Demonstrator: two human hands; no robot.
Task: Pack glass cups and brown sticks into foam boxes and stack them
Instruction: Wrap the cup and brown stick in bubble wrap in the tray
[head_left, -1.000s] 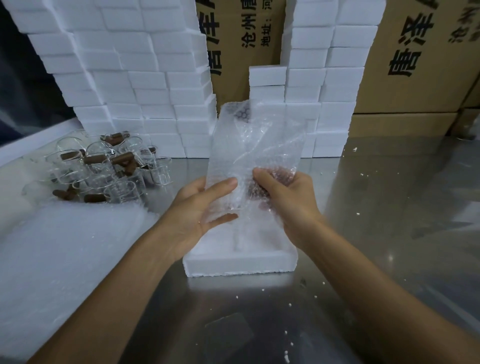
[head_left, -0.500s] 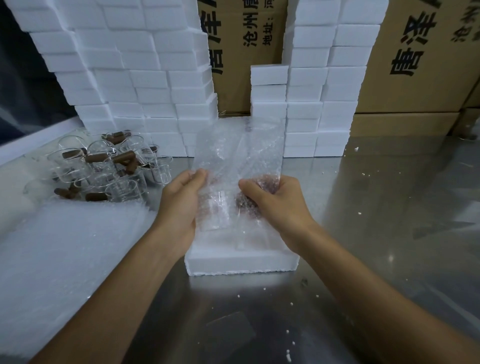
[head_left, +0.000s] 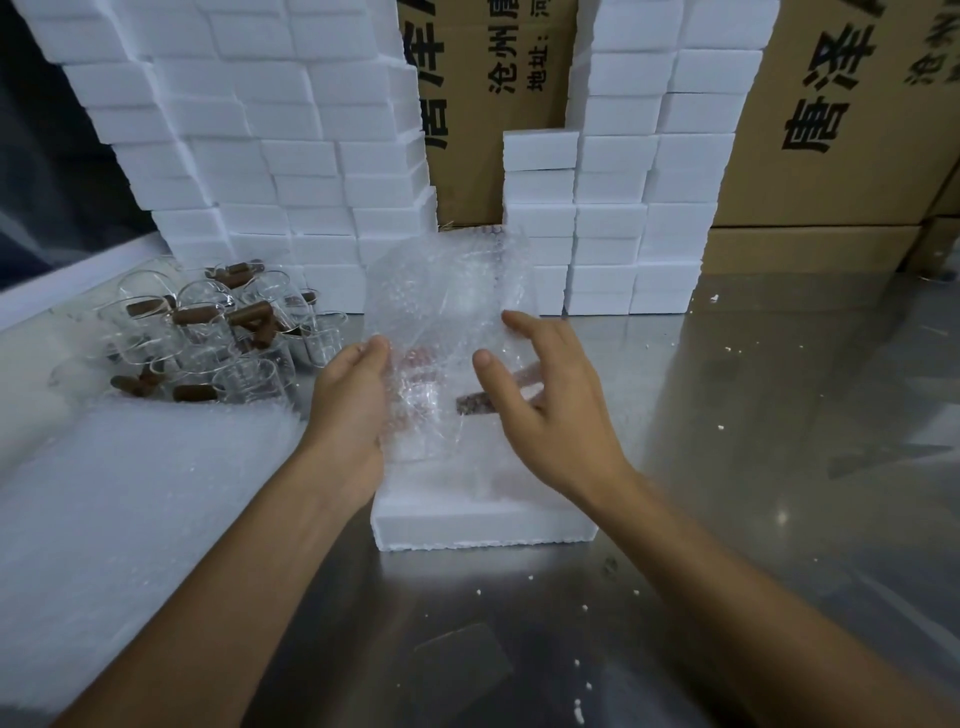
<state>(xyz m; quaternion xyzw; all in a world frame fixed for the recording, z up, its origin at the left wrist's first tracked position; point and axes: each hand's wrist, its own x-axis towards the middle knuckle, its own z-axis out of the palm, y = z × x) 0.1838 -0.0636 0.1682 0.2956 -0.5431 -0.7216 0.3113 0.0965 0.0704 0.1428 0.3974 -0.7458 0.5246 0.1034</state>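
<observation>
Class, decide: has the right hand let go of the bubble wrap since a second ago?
Yes. The right hand now hovers open just right of the bubble wrap, above the foam box.

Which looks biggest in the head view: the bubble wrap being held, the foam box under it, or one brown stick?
1. Bubble wrap and foam box: too alike to rank; the wrap hides much of the box.
2. Brown stick: clearly smallest, though farther away.

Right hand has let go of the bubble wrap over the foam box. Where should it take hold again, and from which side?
Probably the bubble wrap's free right edge, pinched from the right. The sheet stands upright over the foam box, and the left hand grips its left edge, so the right side is unsupported. The right hand hovers open just beside that edge. A flat thin sheet suits a thumb-and-finger pinch.
</observation>
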